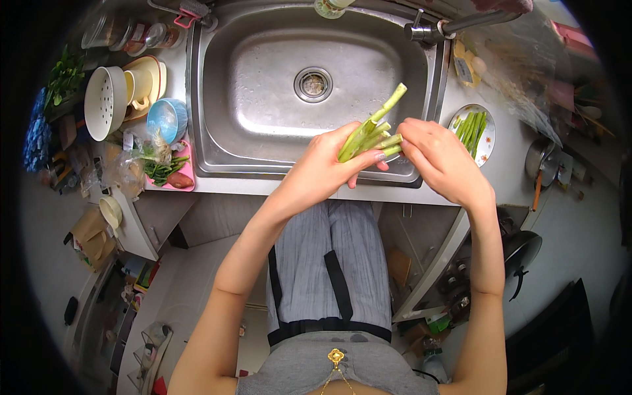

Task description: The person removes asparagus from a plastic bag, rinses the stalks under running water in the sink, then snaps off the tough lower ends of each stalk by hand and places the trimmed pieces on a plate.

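My left hand (331,163) is wrapped around a small bunch of thick green vegetable stalks (363,138) above the front right of the stainless steel sink. One stalk juts out well past the others, up and to the right. My right hand (437,153) has its fingertips pinched at the cut end of a lower stalk; the fingers hide exactly what they grip. Just right of that hand, a flower-patterned white plate (486,148) holds several slim green stalk pieces (471,129). Beneath the stalks lies the sink basin (266,64), with a drain strainer (313,85).
The faucet (427,32) stands at the sink's back right corner. A pink tray (186,170) with greens and a reddish tuber, a blue bowl (168,120) and a white colander (103,103) crowd the left counter. Right of the plate is a metal pot (538,155).
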Action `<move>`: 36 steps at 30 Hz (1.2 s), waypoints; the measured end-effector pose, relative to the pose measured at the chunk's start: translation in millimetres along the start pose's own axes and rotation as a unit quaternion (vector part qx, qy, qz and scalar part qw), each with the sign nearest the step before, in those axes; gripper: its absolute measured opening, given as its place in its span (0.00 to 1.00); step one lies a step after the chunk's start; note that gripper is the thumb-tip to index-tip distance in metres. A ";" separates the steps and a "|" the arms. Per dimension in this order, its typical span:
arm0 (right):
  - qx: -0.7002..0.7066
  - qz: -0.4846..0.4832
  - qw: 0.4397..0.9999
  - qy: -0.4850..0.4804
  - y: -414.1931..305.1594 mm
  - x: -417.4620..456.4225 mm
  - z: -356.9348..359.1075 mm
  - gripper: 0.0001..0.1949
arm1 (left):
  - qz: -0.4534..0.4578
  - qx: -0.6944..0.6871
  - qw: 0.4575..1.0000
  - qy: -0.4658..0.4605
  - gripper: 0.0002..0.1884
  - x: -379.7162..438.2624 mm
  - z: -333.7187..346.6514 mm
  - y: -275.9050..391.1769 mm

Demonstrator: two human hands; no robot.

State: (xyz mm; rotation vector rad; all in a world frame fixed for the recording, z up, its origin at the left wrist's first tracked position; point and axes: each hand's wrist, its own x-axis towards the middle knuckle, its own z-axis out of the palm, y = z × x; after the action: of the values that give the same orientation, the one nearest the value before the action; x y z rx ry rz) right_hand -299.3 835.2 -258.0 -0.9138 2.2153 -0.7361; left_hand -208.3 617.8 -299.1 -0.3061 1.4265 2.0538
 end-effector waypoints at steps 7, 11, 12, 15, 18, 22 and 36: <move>0.387 0.082 0.918 -0.016 -7.3 -4.1 10.2 0.18 | 0.040 -0.042 0.998 -0.035 0.17 -2.6 -3.9 13.4; 0.555 0.118 0.823 0.015 -4.5 -9.1 30.2 0.20 | 0.025 -0.105 0.992 -0.064 0.17 -1.4 -5.9 12.5; 0.577 0.127 0.807 0.011 -6.4 -8.8 31.4 0.19 | 0.018 -0.108 0.992 -0.057 0.16 -2.3 -5.4 11.7; 0.547 0.125 0.827 0.047 -9.9 -8.7 29.8 0.19 | 0.019 -0.100 0.994 -0.033 0.16 -4.6 -4.2 9.5; 0.338 0.102 0.928 0.118 2.0 -16.6 4.8 0.13 | 0.019 -0.014 0.999 -0.026 0.17 -4.6 -17.6 14.0; -0.181 -0.026 0.970 0.161 -18.9 -8.4 3.5 0.04 | -0.001 0.069 0.998 -0.005 0.18 -4.7 -16.9 19.8; 0.620 0.124 0.775 -0.002 -23.1 -19.5 39.3 0.17 | 0.040 -0.047 0.996 -0.071 0.13 -5.1 -15.2 17.6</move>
State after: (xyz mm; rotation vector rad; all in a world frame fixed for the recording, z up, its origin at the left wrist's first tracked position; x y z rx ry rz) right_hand -250.6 826.0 -261.3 0.0688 1.2619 -1.6921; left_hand -217.1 598.2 -289.0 -0.1402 1.2795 2.1652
